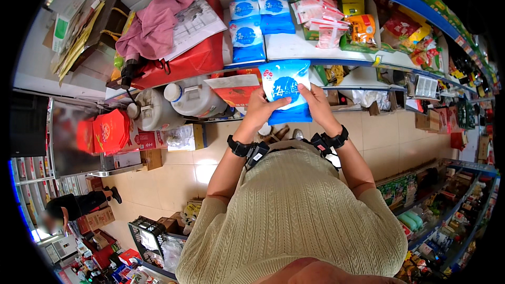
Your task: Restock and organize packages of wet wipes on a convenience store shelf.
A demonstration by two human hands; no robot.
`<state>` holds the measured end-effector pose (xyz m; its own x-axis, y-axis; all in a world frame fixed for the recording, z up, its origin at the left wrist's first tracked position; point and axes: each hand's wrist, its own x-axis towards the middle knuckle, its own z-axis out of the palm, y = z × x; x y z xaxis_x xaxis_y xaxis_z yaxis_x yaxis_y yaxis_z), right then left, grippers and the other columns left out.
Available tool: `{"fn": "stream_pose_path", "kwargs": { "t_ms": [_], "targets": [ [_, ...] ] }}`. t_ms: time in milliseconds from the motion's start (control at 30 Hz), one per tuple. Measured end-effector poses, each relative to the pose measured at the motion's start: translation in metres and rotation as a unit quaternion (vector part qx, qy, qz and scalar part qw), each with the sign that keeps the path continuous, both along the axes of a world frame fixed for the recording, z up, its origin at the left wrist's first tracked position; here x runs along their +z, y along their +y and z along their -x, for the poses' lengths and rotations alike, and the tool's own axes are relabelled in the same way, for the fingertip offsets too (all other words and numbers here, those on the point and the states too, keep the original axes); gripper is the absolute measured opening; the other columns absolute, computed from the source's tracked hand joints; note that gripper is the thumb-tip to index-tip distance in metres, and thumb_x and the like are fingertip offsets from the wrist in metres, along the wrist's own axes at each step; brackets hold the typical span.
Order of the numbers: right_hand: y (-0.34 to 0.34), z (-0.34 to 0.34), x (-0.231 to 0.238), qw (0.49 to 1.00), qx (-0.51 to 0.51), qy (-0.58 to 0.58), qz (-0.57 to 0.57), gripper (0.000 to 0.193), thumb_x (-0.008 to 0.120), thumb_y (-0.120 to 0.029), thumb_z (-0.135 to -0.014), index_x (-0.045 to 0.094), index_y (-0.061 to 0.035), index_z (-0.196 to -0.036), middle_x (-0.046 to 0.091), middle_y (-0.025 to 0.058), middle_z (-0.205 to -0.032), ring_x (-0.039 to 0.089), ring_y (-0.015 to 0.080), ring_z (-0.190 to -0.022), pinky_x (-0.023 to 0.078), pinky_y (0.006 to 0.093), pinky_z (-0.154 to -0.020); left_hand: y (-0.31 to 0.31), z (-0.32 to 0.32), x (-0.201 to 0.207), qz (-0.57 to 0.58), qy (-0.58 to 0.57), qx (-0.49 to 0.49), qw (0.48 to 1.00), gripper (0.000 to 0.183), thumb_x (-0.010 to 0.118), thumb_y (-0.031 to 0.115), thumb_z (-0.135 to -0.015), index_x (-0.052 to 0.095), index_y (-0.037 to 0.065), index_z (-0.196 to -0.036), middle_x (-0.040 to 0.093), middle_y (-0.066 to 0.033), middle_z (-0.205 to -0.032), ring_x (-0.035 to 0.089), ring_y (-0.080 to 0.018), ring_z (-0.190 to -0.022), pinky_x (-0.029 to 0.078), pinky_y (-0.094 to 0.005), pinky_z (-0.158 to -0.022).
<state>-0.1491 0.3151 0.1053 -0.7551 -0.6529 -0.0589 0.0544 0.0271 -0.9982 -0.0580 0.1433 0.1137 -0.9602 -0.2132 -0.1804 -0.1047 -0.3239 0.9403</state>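
A plump blue-and-white plastic packet (285, 81) is held upright in front of the shelf edge. My left hand (261, 108) grips its lower left side, the thumb lying across the front. On the opposite edge my right hand (319, 104) is closed, its thumb also pressed on the printed face. The fingers behind the packet are hidden. Just beyond, similar blue-and-white packets (246, 39) lie in two short columns on the white shelf (289, 50). Both wrists wear black straps with small devices.
Left on the shelf are a red box (202, 55) and pink cloth (158, 26). Small pink-and-white bags (321, 13) sit right of the packets. Below stand white plastic jugs (194, 97). Behind me are a black crate (147, 236) and, far left, another person (79, 208).
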Motion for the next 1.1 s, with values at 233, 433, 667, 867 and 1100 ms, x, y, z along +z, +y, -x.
{"fn": "stream_pose_path", "kwargs": {
  "t_ms": [233,433,667,867,1100],
  "targets": [
    [0.003,0.002,0.005,0.998,0.018,0.062,-0.005,0.042,0.059,-0.038,-0.099,0.063,0.0028,-0.11,0.064,0.0049,-0.09,0.054,0.0096,-0.08,0.046,0.026,-0.072,0.006,0.003,-0.006,-0.043,0.026,0.079,0.996,0.022,0.076,0.014,-0.085,0.069,-0.001,-0.1,0.072,-0.006,-0.092,0.066,-0.0092,-0.078,0.053,-0.0236,-0.069],
    [0.009,0.0,0.014,0.987,0.129,0.049,-0.08,0.048,0.066,-0.041,-0.094,0.064,0.0036,-0.109,0.065,0.0049,-0.086,0.055,0.0101,-0.077,0.046,0.0263,-0.069,-0.002,0.009,-0.011,-0.078,0.009,0.145,0.986,0.027,0.069,0.028,-0.093,0.07,0.001,-0.095,0.071,-0.003,-0.087,0.064,-0.0068,-0.074,0.05,-0.0223,-0.066],
    [-0.001,-0.005,0.019,0.975,0.15,0.033,-0.16,0.041,0.067,-0.039,-0.092,0.067,0.0022,-0.092,0.064,0.0054,-0.072,0.058,0.0112,-0.067,0.047,0.0286,-0.062,-0.006,0.008,-0.018,-0.098,-0.026,0.142,0.985,0.041,0.061,0.037,-0.097,0.063,-0.001,-0.114,0.068,-0.0056,-0.103,0.063,-0.0093,-0.09,0.05,-0.0246,-0.079],
    [-0.022,-0.015,0.012,0.943,0.057,0.287,-0.157,0.031,0.067,-0.032,-0.09,0.069,-0.0022,-0.096,0.067,0.0172,-0.076,0.065,0.0362,-0.071,0.049,0.0418,-0.065,-0.002,0.003,-0.024,-0.062,-0.04,0.142,0.987,0.072,0.064,0.046,-0.094,0.036,-0.006,-0.136,0.055,-0.014,-0.126,0.054,-0.0174,-0.113,0.044,-0.0301,-0.097],
    [-0.059,-0.04,0.029,0.957,0.13,0.246,-0.083,0.045,0.064,-0.032,-0.092,0.054,0.0065,-0.113,0.062,0.0245,-0.097,0.062,0.0398,-0.086,0.048,0.0431,-0.075,-0.026,-0.014,-0.032,-0.109,0.077,0.229,0.964,0.053,0.06,0.042,-0.098,0.052,-0.005,-0.122,0.062,-0.0094,-0.106,0.061,-0.0145,-0.096,0.051,-0.0294,-0.085]
  ]
}}
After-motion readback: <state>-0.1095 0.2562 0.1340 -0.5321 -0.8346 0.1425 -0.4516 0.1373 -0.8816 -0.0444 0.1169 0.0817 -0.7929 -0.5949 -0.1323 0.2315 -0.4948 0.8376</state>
